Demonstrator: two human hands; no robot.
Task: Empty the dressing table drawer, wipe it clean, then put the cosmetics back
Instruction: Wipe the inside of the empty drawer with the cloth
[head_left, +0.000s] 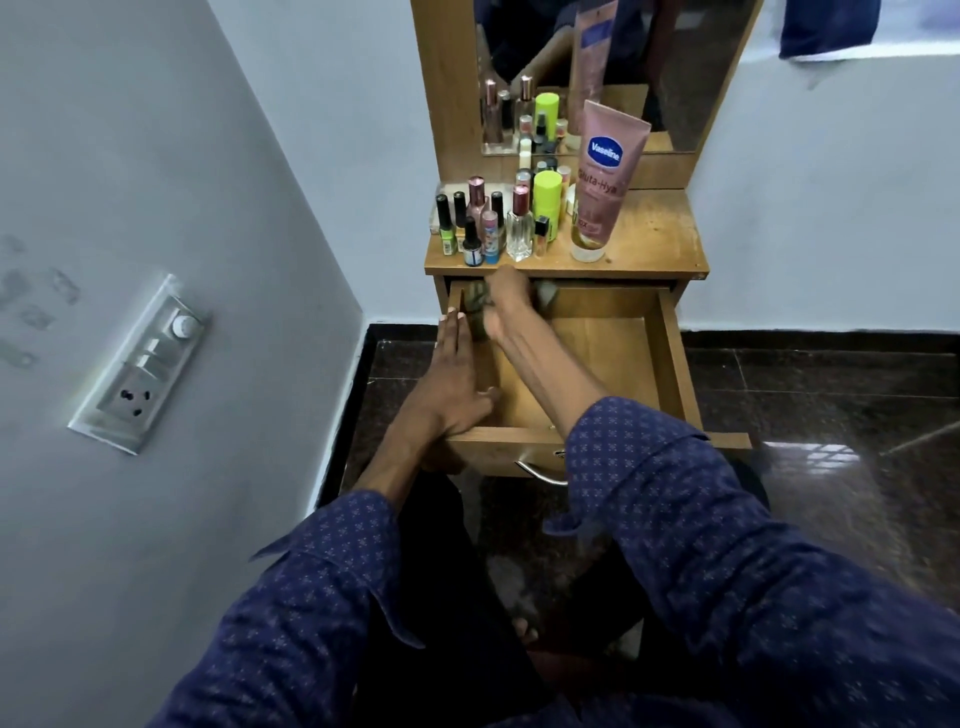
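Observation:
The wooden drawer (670, 358) of the dressing table stands pulled out, its inside bare of cosmetics. My right hand (506, 301) reaches into its far left corner, shut on a greenish cloth (475, 306) pressed against the drawer's back and left wall. My left hand (452, 374) lies flat along the drawer's left wall, fingers together, thumb hooked inside the rim. On the tabletop (654, 234) stand several nail polish bottles (470, 228), a clear perfume bottle (519, 228), a lime green bottle (548, 200) and a pink Vaseline tube (602, 182).
A mirror (675, 78) rises behind the tabletop. A grey wall with a switch and socket panel (140, 364) stands close on the left. Dark glossy floor tiles (831, 415) lie to the right. A metal handle (540, 473) hangs on the drawer front above my knees.

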